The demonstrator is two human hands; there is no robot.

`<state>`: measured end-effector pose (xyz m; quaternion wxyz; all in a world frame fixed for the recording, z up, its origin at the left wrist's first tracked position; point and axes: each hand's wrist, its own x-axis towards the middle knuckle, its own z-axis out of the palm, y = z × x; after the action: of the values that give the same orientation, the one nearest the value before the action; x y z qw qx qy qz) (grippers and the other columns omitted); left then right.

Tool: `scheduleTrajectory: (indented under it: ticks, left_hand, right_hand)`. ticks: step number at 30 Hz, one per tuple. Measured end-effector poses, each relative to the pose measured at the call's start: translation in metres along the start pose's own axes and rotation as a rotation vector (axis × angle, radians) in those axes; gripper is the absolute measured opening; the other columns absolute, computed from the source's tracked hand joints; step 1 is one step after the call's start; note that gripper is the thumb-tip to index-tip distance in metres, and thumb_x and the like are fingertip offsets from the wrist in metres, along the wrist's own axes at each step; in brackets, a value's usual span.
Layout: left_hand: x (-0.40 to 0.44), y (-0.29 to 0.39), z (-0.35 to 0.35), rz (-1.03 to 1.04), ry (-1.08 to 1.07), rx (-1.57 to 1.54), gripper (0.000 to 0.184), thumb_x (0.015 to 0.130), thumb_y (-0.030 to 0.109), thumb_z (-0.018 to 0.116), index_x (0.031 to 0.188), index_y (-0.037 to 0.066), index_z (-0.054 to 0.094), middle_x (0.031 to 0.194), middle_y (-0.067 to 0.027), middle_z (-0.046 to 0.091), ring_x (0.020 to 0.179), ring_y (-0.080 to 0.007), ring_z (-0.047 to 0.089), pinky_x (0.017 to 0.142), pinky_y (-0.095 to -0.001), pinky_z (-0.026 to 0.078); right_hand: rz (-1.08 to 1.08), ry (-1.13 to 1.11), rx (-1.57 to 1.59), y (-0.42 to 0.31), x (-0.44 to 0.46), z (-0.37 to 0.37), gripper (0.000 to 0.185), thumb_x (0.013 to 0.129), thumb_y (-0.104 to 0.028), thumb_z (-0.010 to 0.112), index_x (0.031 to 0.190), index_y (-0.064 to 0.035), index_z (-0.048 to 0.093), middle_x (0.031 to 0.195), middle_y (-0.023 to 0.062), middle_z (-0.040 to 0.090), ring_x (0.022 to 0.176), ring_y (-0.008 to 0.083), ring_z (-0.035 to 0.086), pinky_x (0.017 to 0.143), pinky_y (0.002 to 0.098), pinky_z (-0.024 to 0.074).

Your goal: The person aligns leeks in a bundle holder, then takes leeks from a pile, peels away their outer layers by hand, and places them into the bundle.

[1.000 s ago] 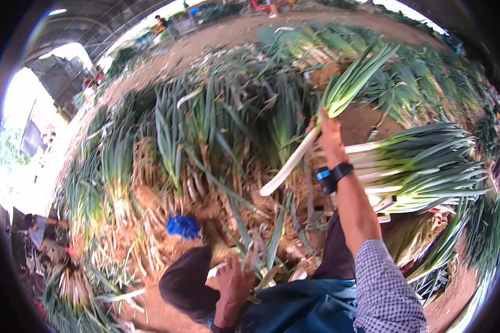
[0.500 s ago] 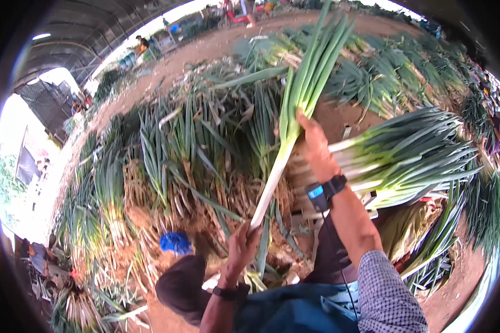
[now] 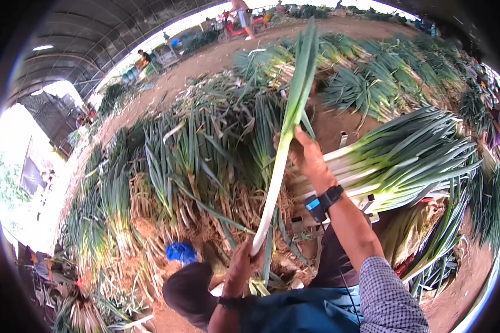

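A long leek (image 3: 281, 161) slants upward in front of me, white stem low and green leaves high. My left hand (image 3: 242, 263) is closed around the white bottom end of the leek. Higher up, my right hand (image 3: 310, 157), with a dark watch on the wrist, grips the leek where white turns to green; its fingers are partly hidden behind the stem. Right beside that hand lies a pile of cleaned leeks (image 3: 394, 152), white ends toward me and green tops pointing right.
Untrimmed leeks with brown roots (image 3: 189, 161) fill the ground ahead and left. A blue bundle (image 3: 181, 252) lies by my knee. More leeks (image 3: 383, 77) are spread behind. A yellowish sack (image 3: 408, 222) sits at the right. A person stands near a red motorbike (image 3: 228, 28) far back.
The leek has turned in my hands and now stands a little steeper. Its leaves, fanned out before with one sticking out left, now look narrow and close together. Both hands keep hold.
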<state>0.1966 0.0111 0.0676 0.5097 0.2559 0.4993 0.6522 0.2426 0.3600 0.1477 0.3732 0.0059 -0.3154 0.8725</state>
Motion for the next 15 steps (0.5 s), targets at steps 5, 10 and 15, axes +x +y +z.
scheduleTrajectory:
  ticks: [5, 10, 15]
  left_hand:
    - [-0.019, -0.016, 0.010, -0.139, 0.013, -0.217, 0.060, 0.107, 0.049, 0.035, 0.115, -0.005, 0.060, 0.058, -0.0009, 0.043, 0.043, -0.0105, 0.036, 0.044, -0.0271, 0.033]
    - [-0.037, -0.022, 0.012, -0.226, -0.062, -0.415, 0.051, 0.109, 0.043, 0.032, 0.113, -0.001, 0.059, 0.064, 0.0001, 0.044, 0.047, -0.0094, 0.033, 0.049, -0.0263, 0.032]
    - [-0.047, -0.039, -0.003, -0.196, 0.089, -0.161, 0.047, 0.108, 0.041, 0.036, 0.113, 0.001, 0.061, 0.068, 0.0001, 0.049, 0.050, -0.0070, 0.035, 0.050, -0.0237, 0.031]
  right_hand:
    - [0.039, 0.132, -0.070, -0.004, -0.006, 0.010, 0.040, 0.090, -0.029, 0.074, 0.113, 0.0017, 0.061, 0.099, 0.0136, 0.068, 0.088, 0.0248, 0.068, 0.081, 0.0383, 0.0572]
    - [-0.004, 0.279, -0.223, 0.013, -0.008, 0.021, 0.028, 0.083, -0.017, 0.080, 0.100, -0.0009, 0.065, 0.081, 0.0072, 0.067, 0.069, 0.0188, 0.066, 0.061, 0.0326, 0.0546]
    - [0.061, 0.047, -0.040, 0.009, -0.008, 0.036, 0.028, 0.086, -0.013, 0.077, 0.106, -0.0032, 0.062, 0.089, 0.0087, 0.067, 0.077, 0.0212, 0.067, 0.067, 0.0361, 0.0578]
